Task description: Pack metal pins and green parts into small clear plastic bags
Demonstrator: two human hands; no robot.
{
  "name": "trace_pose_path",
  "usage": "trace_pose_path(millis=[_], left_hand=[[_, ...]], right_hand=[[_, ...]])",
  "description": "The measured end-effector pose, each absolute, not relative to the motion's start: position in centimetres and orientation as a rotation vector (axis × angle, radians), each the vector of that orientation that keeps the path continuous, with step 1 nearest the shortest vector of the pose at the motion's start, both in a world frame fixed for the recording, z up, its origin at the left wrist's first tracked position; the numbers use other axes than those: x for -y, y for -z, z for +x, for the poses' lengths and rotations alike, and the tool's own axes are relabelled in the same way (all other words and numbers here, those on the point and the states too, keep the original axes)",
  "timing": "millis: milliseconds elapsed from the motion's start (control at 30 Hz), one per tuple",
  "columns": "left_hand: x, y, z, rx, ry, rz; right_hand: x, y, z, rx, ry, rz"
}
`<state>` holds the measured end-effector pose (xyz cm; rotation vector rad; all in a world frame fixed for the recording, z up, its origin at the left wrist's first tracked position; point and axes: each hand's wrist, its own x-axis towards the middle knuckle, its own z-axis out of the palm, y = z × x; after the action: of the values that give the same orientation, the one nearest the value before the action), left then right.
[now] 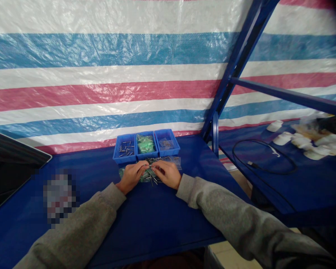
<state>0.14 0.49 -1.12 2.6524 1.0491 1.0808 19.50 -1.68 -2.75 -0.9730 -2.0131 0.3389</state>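
Hands meet over a pile of metal rods [154,180] on the blue table [156,224], left [132,175] and right [168,173] with fingers bent inward, pinching something too small to tell. Just beyond, three joined blue bins hold loose metal pins [126,149], a green bag [145,144] and small clear packets [166,143].
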Motion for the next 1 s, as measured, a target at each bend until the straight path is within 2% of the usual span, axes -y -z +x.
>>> trace_pose_path(millis=[500, 1000], left_hand=[[-0.62, 1.39, 0.18, -0.938, -1.02, 2.798], [-0.62, 1.06, 0.52, -1.004, -0.73, 2.808]], right_hand=[[1.83, 2.37, 19.52, 2.03, -0.345, -0.951], [1.32, 3.13, 19.45, 2.146, -0.315, -0.971]])
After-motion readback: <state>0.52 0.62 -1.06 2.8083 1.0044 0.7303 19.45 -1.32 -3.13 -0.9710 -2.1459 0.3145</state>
